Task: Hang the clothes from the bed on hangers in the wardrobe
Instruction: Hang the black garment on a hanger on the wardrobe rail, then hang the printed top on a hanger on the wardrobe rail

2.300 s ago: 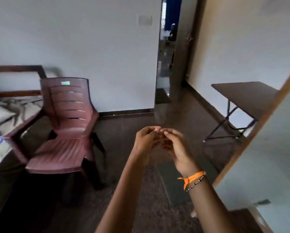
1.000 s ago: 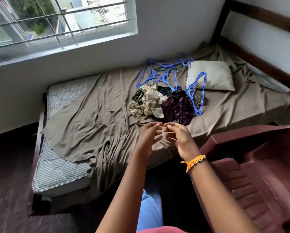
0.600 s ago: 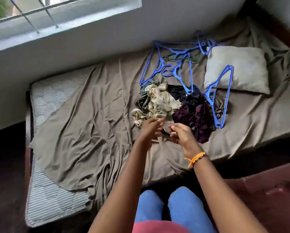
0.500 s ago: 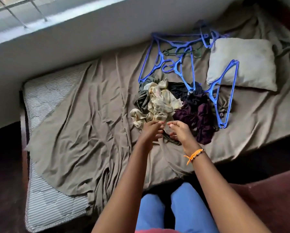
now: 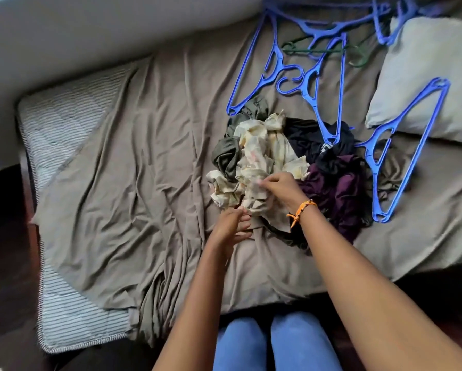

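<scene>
A heap of clothes lies mid-bed: a cream patterned garment [image 5: 259,156], an olive one [image 5: 226,156], a black one [image 5: 307,140] and a purple one [image 5: 334,188]. Several blue hangers [image 5: 305,62] lie behind the heap, and another blue hanger [image 5: 401,156] lies to its right. My right hand [image 5: 278,186], with an orange wristband, pinches a fold of the cream garment. My left hand [image 5: 231,226] sits at the heap's near edge with fingers loosely curled, holding nothing that I can see.
A rumpled brown sheet [image 5: 144,183] covers most of the bed and leaves the striped mattress [image 5: 63,108] bare on the left. A grey pillow [image 5: 433,76] lies at the right. A pale wall runs behind the bed. My blue-clad knees [image 5: 275,341] are against the near edge.
The view swung from the room to the bed and closed in on the heap. My hands parted; the right one reached forward and took hold of the cream garment.
</scene>
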`<move>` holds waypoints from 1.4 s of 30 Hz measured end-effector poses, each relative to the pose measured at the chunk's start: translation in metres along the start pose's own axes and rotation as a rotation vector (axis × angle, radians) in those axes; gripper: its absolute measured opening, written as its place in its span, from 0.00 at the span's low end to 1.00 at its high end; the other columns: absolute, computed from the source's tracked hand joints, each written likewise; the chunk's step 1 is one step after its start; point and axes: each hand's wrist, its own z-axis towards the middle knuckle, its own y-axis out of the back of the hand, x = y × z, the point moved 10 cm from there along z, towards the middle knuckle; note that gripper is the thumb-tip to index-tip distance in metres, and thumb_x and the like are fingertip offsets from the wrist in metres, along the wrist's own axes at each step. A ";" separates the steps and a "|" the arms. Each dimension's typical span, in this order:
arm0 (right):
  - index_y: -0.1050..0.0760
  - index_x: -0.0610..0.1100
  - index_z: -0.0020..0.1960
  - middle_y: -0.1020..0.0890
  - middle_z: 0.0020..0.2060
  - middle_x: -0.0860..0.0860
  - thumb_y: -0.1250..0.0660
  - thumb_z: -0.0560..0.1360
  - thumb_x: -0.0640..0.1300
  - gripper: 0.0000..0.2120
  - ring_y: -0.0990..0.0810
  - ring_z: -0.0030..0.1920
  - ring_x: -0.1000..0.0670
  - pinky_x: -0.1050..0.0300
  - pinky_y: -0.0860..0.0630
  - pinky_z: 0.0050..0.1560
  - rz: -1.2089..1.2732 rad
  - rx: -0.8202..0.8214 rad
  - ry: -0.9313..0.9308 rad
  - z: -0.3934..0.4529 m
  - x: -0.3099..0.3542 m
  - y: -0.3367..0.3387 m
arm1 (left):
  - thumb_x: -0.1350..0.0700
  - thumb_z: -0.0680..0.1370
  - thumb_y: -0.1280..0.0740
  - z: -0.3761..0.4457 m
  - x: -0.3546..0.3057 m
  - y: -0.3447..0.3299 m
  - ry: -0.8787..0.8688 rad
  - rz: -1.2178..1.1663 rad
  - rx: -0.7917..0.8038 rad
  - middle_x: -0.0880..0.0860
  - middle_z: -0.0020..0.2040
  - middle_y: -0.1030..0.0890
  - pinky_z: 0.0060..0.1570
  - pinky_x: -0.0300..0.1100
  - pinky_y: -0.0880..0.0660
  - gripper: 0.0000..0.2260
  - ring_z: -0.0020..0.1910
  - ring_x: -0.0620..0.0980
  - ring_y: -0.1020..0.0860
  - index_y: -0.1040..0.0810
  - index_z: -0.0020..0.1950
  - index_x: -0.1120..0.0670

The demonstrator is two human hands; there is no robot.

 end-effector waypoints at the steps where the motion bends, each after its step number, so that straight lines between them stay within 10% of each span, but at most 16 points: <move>1: 0.27 0.37 0.34 0.28 0.31 0.47 0.27 0.71 0.41 0.12 0.30 0.36 0.52 0.57 0.33 0.39 0.073 0.038 0.017 -0.007 0.007 0.000 | 0.48 0.81 0.42 0.001 -0.001 -0.004 0.040 -0.071 0.004 0.51 0.42 0.25 0.34 0.41 0.23 0.10 0.38 0.46 0.25 0.27 0.49 0.53; 4: 0.24 0.33 0.48 0.22 0.40 0.43 0.26 0.68 0.39 0.13 0.23 0.42 0.49 0.57 0.24 0.43 0.267 0.449 -0.056 -0.049 0.016 -0.027 | 0.37 0.78 0.45 -0.003 -0.016 -0.034 0.128 -0.323 0.182 0.56 0.36 0.21 0.30 0.42 0.25 0.25 0.31 0.51 0.22 0.24 0.49 0.58; 7: 0.25 0.37 0.51 0.22 0.42 0.46 0.28 0.68 0.41 0.14 0.23 0.41 0.53 0.63 0.25 0.42 0.258 0.775 -0.115 -0.104 0.021 -0.028 | 0.50 0.79 0.41 -0.010 -0.033 -0.051 0.135 -0.246 0.173 0.61 0.33 0.22 0.31 0.40 0.24 0.17 0.30 0.55 0.21 0.25 0.43 0.64; 14: 0.25 0.46 0.50 0.20 0.40 0.47 0.38 0.77 0.48 0.07 0.24 0.45 0.48 0.53 0.26 0.50 0.554 -0.050 -0.153 -0.082 0.018 0.099 | 0.63 0.71 0.43 -0.052 -0.118 -0.095 -0.138 -0.289 0.305 0.56 0.34 0.21 0.43 0.44 0.23 0.08 0.36 0.53 0.21 0.26 0.43 0.61; 19: 0.19 0.47 0.47 0.16 0.44 0.49 0.35 0.68 0.55 0.15 0.18 0.46 0.50 0.58 0.20 0.44 0.869 0.112 0.024 -0.100 0.094 0.113 | 0.56 0.77 0.44 -0.110 -0.170 -0.113 -0.303 -0.396 0.467 0.54 0.33 0.18 0.36 0.39 0.21 0.16 0.33 0.51 0.19 0.19 0.38 0.58; 23: 0.24 0.45 0.43 0.17 0.30 0.54 0.35 0.77 0.43 0.04 0.19 0.33 0.54 0.62 0.23 0.35 0.720 -0.212 0.257 -0.123 0.146 0.177 | 0.61 0.75 0.40 -0.098 -0.184 -0.080 -0.335 -0.558 0.327 0.50 0.30 0.21 0.39 0.32 0.24 0.06 0.30 0.44 0.21 0.23 0.44 0.58; 25: 0.23 0.44 0.44 0.17 0.33 0.52 0.31 0.74 0.42 0.02 0.18 0.34 0.53 0.58 0.23 0.39 0.672 -0.324 0.318 -0.136 0.164 0.206 | 0.52 0.77 0.45 -0.107 -0.197 -0.077 -0.352 -0.502 0.331 0.58 0.41 0.21 0.50 0.39 0.24 0.21 0.40 0.52 0.20 0.24 0.56 0.67; 29: 0.25 0.45 0.41 0.21 0.34 0.50 0.31 0.74 0.42 0.05 0.21 0.34 0.51 0.60 0.24 0.36 0.617 -0.393 0.421 -0.157 0.204 0.230 | 0.41 0.82 0.50 -0.110 -0.209 -0.073 -0.310 -0.758 0.427 0.52 0.26 0.25 0.25 0.32 0.28 0.30 0.23 0.48 0.25 0.23 0.30 0.57; 33: 0.25 0.42 0.47 0.23 0.41 0.47 0.31 0.73 0.44 0.07 0.23 0.41 0.50 0.56 0.25 0.44 0.580 -0.519 0.501 -0.162 0.227 0.250 | 0.44 0.76 0.35 -0.121 -0.220 -0.074 -0.312 -0.469 0.455 0.53 0.45 0.21 0.50 0.40 0.25 0.15 0.42 0.50 0.22 0.22 0.49 0.56; 38: 0.38 0.48 0.71 0.32 0.67 0.45 0.25 0.67 0.51 0.38 0.30 0.64 0.47 0.54 0.31 0.64 -0.230 -0.469 0.488 -0.149 0.250 0.222 | 0.40 0.72 0.31 -0.159 -0.246 -0.093 -0.452 -0.135 0.530 0.60 0.56 0.19 0.51 0.50 0.21 0.25 0.48 0.55 0.18 0.21 0.60 0.56; 42: 0.42 0.49 0.74 0.32 0.68 0.48 0.24 0.65 0.40 0.43 0.34 0.68 0.46 0.47 0.37 0.69 -0.564 -0.312 0.666 -0.148 0.270 0.166 | 0.48 0.75 0.32 -0.222 -0.283 -0.132 -0.643 0.166 0.638 0.61 0.55 0.24 0.58 0.48 0.26 0.20 0.52 0.55 0.24 0.26 0.61 0.58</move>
